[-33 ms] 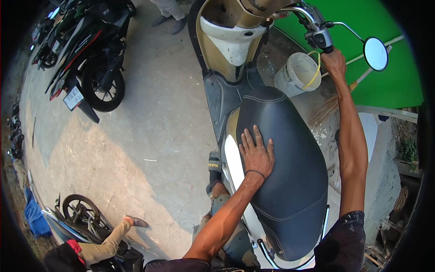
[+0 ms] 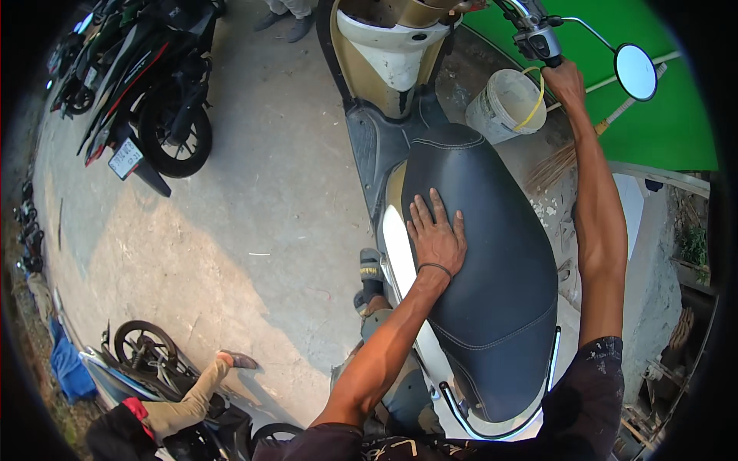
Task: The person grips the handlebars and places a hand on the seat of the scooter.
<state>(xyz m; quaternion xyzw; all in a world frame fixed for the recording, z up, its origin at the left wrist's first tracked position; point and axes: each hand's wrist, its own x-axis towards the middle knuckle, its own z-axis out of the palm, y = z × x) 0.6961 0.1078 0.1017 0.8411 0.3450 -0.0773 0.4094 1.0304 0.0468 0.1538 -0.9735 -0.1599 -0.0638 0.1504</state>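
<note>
A scooter with a black stitched seat [image 2: 492, 223] and gold and white front panels [image 2: 384, 58] stands in front of me. Flat on the left side of the seat lies my left hand [image 2: 440, 242], palm down with its fingers spread, holding nothing. My right arm stretches forward, and my right hand [image 2: 565, 81] is wrapped round the scooter's right handlebar grip [image 2: 552, 61]. Beyond that grip a round mirror [image 2: 636, 72] sticks out on a thin stalk. A chrome and black grab rail [image 2: 461, 421] curves round the seat's rear.
Right of the footboard [image 2: 373, 146] stands a white bucket [image 2: 488, 107] with a yellow handle, near a broom [image 2: 557, 165] and a green wall [image 2: 676, 138]. Parked motorcycles [image 2: 146, 100] are at far left. At lower left, a person [image 2: 181, 411] is beside another motorcycle [image 2: 146, 353].
The scooter and its surroundings sit slightly higher in the picture now. Both hands keep their places, the left on the seat and the right round the handlebar grip.
</note>
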